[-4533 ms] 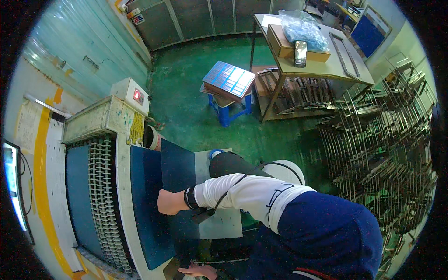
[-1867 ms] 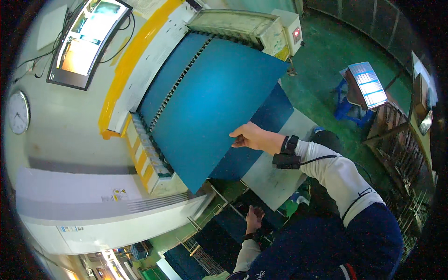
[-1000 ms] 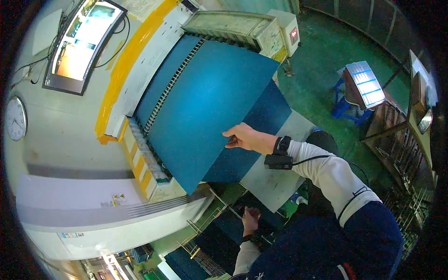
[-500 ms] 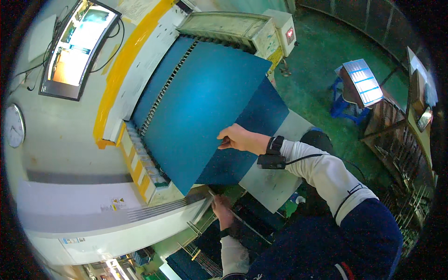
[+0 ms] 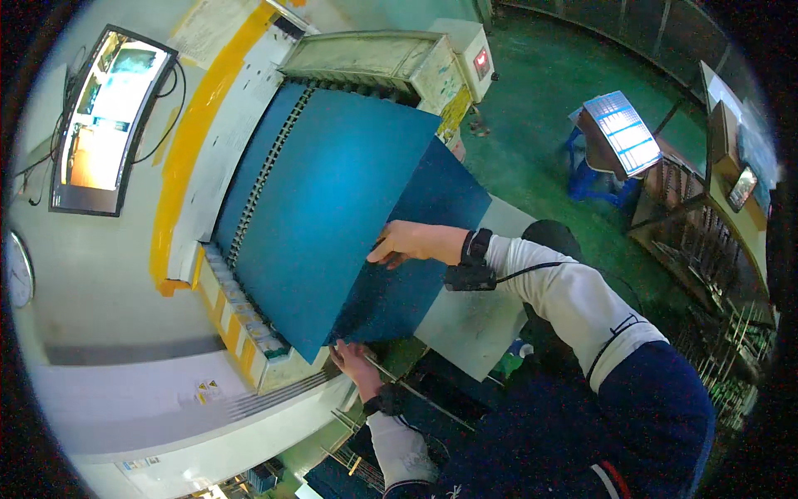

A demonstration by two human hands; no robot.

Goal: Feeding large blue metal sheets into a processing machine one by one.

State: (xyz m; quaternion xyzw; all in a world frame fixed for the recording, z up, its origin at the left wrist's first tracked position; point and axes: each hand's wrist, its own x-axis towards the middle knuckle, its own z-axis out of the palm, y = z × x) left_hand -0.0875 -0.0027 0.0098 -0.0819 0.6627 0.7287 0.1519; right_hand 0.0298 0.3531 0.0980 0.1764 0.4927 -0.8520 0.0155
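A large blue sheet [image 5: 324, 183] lies sloping on the machine, its far part along a row of small dark wheels [image 5: 264, 170]. Beneath its near edge shows a darker blue sheet [image 5: 432, 195]. My right hand [image 5: 407, 241] is closed on the upper sheet's near edge, fingers bent round it. At that sheet's lower left corner, my left hand [image 5: 357, 364] has its fingertips curled against the edge. Whether they also touch the darker sheet I cannot tell. A grey flat panel [image 5: 474, 312] sits under the sheets, below my right forearm.
A yellow-and-white striped machine side [image 5: 229, 320] borders the sheet on the left. Up on the wall hangs a monitor [image 5: 112, 121]. A blue stool [image 5: 594, 183] bearing a printed sheet [image 5: 623, 133] stands at right, near a wooden rack [image 5: 698, 216]. Thin metal rods [image 5: 420, 395] lie below my left hand.
My left hand has risen from below the machine's edge to the blue sheet's lower corner. My right hand stays on the sheet's edge. The whole view has shifted somewhat.
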